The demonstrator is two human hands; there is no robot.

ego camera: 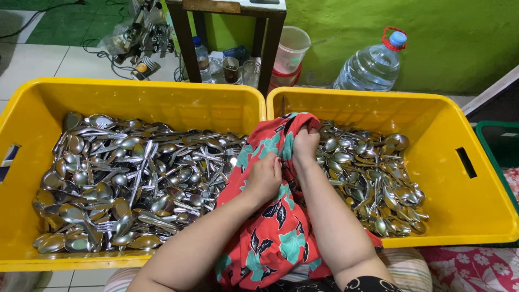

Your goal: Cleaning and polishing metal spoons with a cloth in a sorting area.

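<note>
Red floral cloth (275, 216) is getting bunched by both hands: left hand (265, 176) and right hand (305, 143) fingers clamping it, probably wiping cutlery, yellow crates (135, 94) flanking them.

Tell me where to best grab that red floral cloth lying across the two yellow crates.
Grip the red floral cloth at its bunched upper edge, coming from above. There it rises in a thick fold over the crate rims, where the right hand already pinches it. The left hand presses the flatter middle.
</note>
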